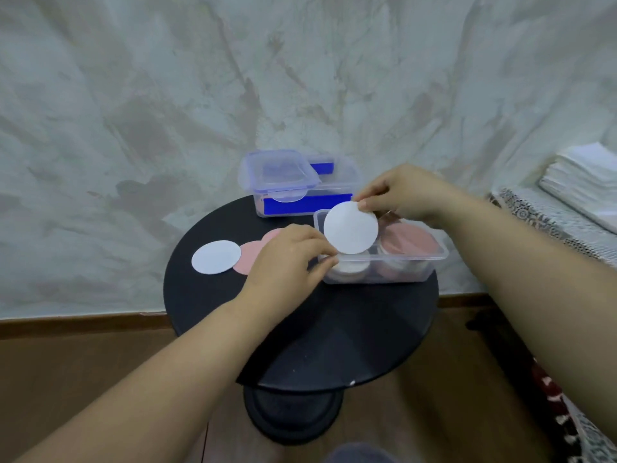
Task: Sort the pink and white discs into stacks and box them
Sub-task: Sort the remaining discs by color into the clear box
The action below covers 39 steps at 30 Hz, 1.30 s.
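1. Table [300, 329] is carrying the clear box [437, 257]; loose discs [216, 256] are lying left of the box.
2. Left hand [287, 259] is pinching the white disc [350, 227] by its lower edge over the box, and right hand [400, 192] is pinching its top.
3. Disc is hovering above the box's white stack [349, 267]; lowering it flat and centred looks wisest.

Likely a home: plaster wall [200, 95] beyond the gripped white disc [350, 228], lace-covered furniture [541, 215] with folded linens [581, 175] to its right.

White disc [350, 227] and pink discs [408, 242] over a black table [334, 329]; clear box [300, 192] with blue trim.
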{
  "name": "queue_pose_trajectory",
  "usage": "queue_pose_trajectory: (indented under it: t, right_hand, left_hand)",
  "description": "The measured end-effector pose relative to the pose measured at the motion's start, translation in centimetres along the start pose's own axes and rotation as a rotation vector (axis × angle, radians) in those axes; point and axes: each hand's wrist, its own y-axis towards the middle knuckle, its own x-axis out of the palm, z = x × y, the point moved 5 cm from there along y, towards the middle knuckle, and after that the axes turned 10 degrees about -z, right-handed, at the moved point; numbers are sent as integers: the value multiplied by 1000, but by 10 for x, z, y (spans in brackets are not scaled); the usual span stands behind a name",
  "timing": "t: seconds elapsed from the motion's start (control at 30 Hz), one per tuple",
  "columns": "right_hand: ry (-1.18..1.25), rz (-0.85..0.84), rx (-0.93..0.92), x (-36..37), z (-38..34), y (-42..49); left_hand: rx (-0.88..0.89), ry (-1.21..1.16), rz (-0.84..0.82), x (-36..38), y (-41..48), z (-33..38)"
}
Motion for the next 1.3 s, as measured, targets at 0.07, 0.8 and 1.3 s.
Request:
queue_pose_trajectory:
  t: [0.07,0.8,1.3]
  right_hand:
    - [-33,-70,12,6,1,8]
    - [-411,-358,79,31,0,24]
    - [61,-242,-304,56,-62,-14]
  left_hand:
    - [39,2,26,4,-2,-3]
    - [47,11,142,5,-7,-3]
    - [-514,-185,54,-51,-49,-64]
